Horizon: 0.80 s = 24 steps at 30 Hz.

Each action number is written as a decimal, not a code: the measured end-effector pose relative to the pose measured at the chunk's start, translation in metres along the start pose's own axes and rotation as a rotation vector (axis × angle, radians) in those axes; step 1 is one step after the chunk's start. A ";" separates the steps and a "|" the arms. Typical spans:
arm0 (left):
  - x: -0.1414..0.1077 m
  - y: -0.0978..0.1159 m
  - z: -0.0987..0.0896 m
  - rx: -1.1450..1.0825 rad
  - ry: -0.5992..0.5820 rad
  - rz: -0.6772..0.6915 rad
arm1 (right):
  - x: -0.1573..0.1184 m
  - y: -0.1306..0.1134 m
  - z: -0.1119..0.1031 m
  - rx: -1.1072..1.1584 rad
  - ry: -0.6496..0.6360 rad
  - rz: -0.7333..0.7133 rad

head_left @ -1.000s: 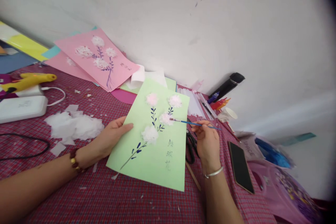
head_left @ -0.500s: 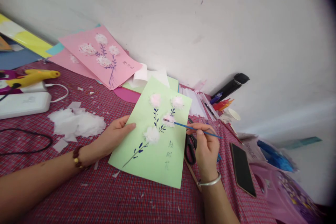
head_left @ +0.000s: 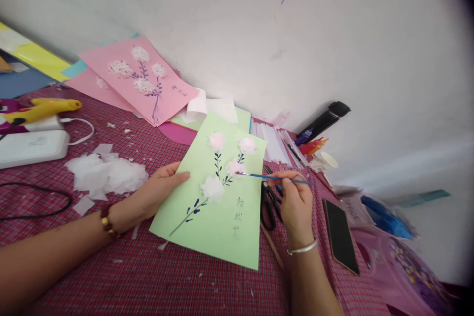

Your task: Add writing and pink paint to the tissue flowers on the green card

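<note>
My left hand (head_left: 161,188) grips the left edge of a light green sheet (head_left: 222,227), its thumb on top. Painted dark stems, leaves and written characters mark the sheet, along with fluffy tissue blossoms. Three blossoms look pinkish; the lower one (head_left: 212,188) is white. Between the fingers of my right hand (head_left: 296,202) is a thin blue paintbrush (head_left: 264,176). The brush tip lies at the right side of the middle blossom (head_left: 234,168); whether it touches cannot be made out.
Torn white tissue (head_left: 107,174) lies left of the sheet. Pink flower cards (head_left: 174,103) lean near the wall. Black scissors (head_left: 268,210) and a phone (head_left: 341,237) are at the right. A yellow glue gun (head_left: 52,109) and a white power strip (head_left: 33,148) sit at the left.
My right hand has shifted slightly right and down, and the brush tip has moved from the middle blossom's left part to its right side. My left hand still holds the sheet.
</note>
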State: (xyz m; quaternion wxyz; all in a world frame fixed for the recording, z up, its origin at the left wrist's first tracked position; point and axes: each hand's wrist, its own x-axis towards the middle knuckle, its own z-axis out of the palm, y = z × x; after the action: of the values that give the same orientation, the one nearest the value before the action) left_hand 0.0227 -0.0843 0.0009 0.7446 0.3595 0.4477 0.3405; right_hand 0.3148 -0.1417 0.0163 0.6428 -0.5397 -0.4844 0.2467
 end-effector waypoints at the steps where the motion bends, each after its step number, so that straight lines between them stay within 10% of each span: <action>1: 0.000 0.001 0.000 -0.007 0.009 -0.006 | 0.000 0.001 0.000 0.012 0.012 0.000; 7: 0.001 0.001 -0.002 -0.048 0.032 -0.038 | 0.001 -0.008 -0.002 -0.054 -0.044 -0.024; 14: 0.000 0.004 0.001 0.029 0.091 -0.117 | 0.036 0.010 -0.077 -0.094 0.491 -0.049; 24: -0.002 0.008 0.005 0.081 0.148 -0.176 | 0.048 0.055 -0.137 -0.320 0.704 0.066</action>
State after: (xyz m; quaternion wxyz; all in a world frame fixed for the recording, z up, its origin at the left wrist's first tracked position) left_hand 0.0252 -0.0832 0.0099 0.7215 0.3225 0.5446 0.2808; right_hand 0.4677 -0.1471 -0.0105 0.6692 -0.7001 -0.2488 -0.0119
